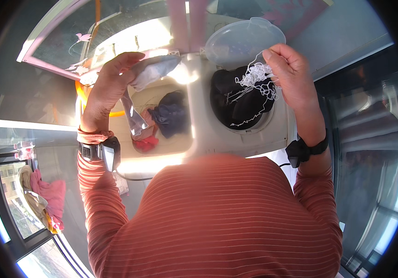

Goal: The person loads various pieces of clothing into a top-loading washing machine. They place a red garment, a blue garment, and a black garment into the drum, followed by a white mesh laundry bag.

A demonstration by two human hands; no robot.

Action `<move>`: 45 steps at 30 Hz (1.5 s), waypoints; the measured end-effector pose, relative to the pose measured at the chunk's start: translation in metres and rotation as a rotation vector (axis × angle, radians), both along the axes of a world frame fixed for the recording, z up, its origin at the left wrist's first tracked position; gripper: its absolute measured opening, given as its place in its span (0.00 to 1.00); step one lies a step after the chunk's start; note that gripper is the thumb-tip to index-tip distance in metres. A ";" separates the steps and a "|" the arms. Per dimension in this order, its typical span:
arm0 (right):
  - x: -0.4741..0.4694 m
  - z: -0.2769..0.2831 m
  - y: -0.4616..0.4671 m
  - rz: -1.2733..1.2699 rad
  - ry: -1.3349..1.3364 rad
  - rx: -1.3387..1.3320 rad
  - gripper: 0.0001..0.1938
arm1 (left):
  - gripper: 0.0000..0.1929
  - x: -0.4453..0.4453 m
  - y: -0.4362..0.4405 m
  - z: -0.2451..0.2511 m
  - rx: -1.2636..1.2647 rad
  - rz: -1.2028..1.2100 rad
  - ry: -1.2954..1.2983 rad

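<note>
My left hand grips a pale grey and white sock-like cloth above the left wash tub of a twin-tub washing machine. A pale strip of fabric hangs below that hand; whether it belongs to the same piece I cannot tell. Dark blue cloth and red cloth lie in the wash tub. Pinched in my right hand is a tangle of white thread, with loose ends dangling over the round spin tub. Black fabric fills much of that opening.
A translucent round lid stands raised behind the spin tub. Glass panels with pink frames rise behind the machine. An orange hose runs at the left. Pink and beige cloths are by the window at far left.
</note>
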State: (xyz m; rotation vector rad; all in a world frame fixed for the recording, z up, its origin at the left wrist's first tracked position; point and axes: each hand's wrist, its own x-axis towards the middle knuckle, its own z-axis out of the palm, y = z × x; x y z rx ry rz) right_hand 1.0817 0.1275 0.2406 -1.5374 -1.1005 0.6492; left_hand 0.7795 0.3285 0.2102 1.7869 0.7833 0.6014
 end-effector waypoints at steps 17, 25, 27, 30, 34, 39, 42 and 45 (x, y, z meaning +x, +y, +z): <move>0.031 0.047 -0.007 0.166 0.330 0.310 0.07 | 0.16 0.171 -0.065 -0.033 -0.542 -0.478 -0.392; 0.058 -0.029 -0.041 0.115 0.200 0.040 0.10 | 0.12 0.166 -0.056 -0.017 -0.766 -0.328 -0.736; 0.049 -0.043 -0.041 0.114 0.247 0.032 0.10 | 0.12 0.162 -0.059 -0.012 -0.764 -0.376 -0.790; 0.037 -0.042 -0.036 0.019 0.077 -0.054 0.13 | 0.11 0.161 -0.068 -0.007 -0.745 -0.339 -0.730; 0.015 -0.043 -0.020 0.008 -0.135 -0.054 0.20 | 0.14 0.162 -0.071 -0.005 -0.686 -0.387 -0.782; 0.017 -0.055 -0.012 -0.078 0.524 -0.033 0.14 | 0.15 0.155 -0.059 -0.008 -0.546 -0.544 -0.907; 0.023 -0.064 -0.009 -0.053 0.723 -0.008 0.12 | 0.20 0.151 -0.056 -0.013 -0.658 -0.602 -0.882; 0.017 -0.078 -0.008 -0.058 0.696 -0.069 0.12 | 0.24 0.153 -0.059 -0.017 -0.696 -0.596 -0.857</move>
